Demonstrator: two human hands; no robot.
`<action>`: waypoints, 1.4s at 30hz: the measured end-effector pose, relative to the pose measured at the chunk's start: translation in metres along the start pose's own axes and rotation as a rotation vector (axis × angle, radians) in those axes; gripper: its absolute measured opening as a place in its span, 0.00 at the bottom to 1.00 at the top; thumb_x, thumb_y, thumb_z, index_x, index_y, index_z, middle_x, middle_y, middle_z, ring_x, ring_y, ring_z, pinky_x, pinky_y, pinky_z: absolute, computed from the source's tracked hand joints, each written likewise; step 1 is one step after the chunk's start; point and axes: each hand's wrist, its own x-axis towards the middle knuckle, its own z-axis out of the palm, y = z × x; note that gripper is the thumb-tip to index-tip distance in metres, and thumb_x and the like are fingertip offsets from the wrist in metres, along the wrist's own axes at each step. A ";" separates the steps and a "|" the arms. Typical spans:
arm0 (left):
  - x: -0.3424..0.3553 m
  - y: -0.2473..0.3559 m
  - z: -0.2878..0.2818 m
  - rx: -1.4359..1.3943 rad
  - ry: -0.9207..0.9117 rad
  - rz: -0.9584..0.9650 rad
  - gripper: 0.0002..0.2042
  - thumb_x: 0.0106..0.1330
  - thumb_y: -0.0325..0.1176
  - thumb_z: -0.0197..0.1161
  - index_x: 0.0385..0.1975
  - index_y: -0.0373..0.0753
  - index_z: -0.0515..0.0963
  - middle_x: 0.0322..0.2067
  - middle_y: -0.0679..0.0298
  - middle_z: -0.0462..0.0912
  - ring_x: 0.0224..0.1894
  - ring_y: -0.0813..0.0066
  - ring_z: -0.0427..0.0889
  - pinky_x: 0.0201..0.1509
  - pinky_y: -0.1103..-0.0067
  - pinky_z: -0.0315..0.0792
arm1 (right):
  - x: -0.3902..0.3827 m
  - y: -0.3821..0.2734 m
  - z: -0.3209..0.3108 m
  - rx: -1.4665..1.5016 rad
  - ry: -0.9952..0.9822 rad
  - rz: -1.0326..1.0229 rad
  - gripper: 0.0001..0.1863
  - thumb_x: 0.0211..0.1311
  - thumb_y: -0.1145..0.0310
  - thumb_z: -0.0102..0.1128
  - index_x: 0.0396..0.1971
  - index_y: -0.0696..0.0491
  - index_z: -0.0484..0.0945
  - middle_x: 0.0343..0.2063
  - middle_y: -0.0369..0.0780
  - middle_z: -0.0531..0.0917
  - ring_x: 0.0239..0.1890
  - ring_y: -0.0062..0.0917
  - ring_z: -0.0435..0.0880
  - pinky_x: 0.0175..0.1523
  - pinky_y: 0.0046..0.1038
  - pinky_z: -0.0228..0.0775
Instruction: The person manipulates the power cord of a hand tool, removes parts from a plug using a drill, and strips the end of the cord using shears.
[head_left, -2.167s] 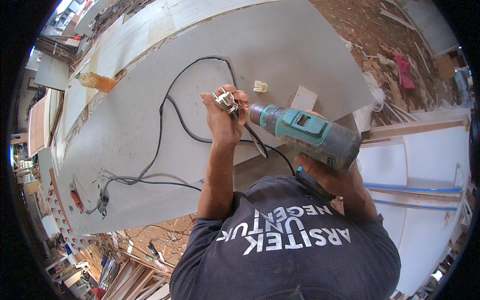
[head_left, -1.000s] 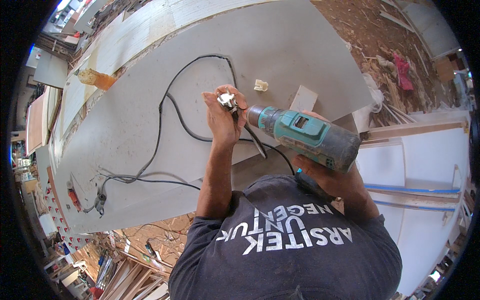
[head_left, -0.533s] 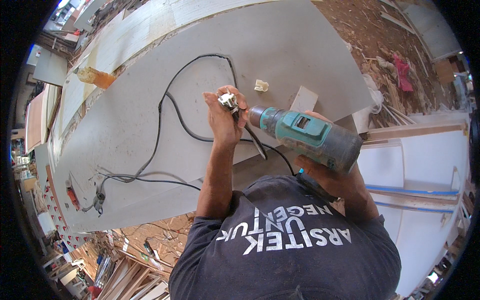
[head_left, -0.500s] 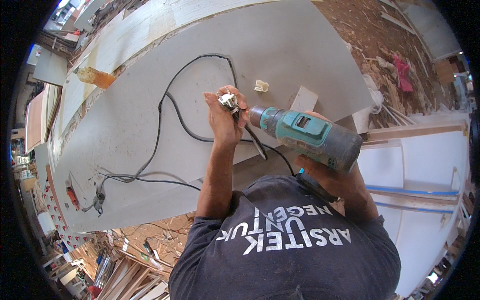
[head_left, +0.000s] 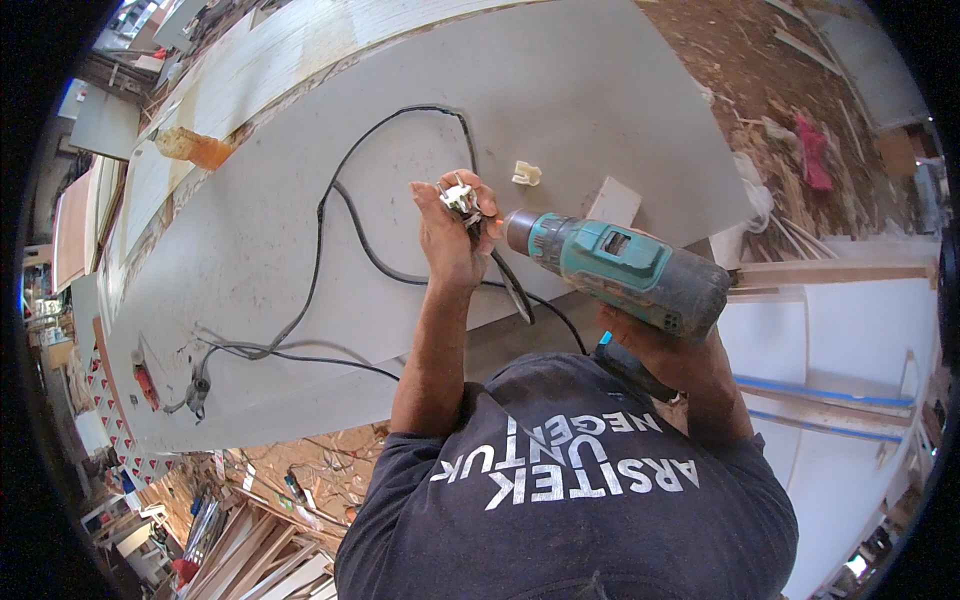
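Note:
My left hand (head_left: 450, 245) is closed around an opened electrical plug (head_left: 459, 199), its white inner part and metal pins facing up. My right hand (head_left: 655, 345) grips a teal and black cordless drill (head_left: 615, 262) by its handle, which is partly hidden under the body. The drill's chuck points left and sits right beside my left fingertips; the bit's contact with the plug is hidden. A black cable (head_left: 322, 225) loops over the grey panel (head_left: 270, 190). Beyond the drill lies a small cream plug shell piece (head_left: 526, 174), near a white block (head_left: 615, 202).
An orange-brown plastic bottle (head_left: 195, 149) lies at the panel's far left edge. A red-handled tool (head_left: 147, 388) and a dark cable connector (head_left: 198, 390) lie near left. White boards with blue edging (head_left: 825, 392) stand at right. Wood strips (head_left: 255, 550) pile up below left.
The drill and both hands have shifted very slightly to the right in the picture, along with the whole view. The grips on the plug and the drill are the same.

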 end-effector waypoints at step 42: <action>0.011 -0.021 -0.039 -0.689 0.157 -0.240 0.31 0.73 0.64 0.40 0.48 0.35 0.66 0.37 0.58 0.71 0.38 0.68 0.76 0.37 0.80 0.84 | 0.222 0.150 -0.101 -0.039 0.470 -0.476 0.12 0.60 0.67 0.69 0.41 0.55 0.82 0.35 0.36 0.83 0.39 0.24 0.82 0.47 0.29 0.74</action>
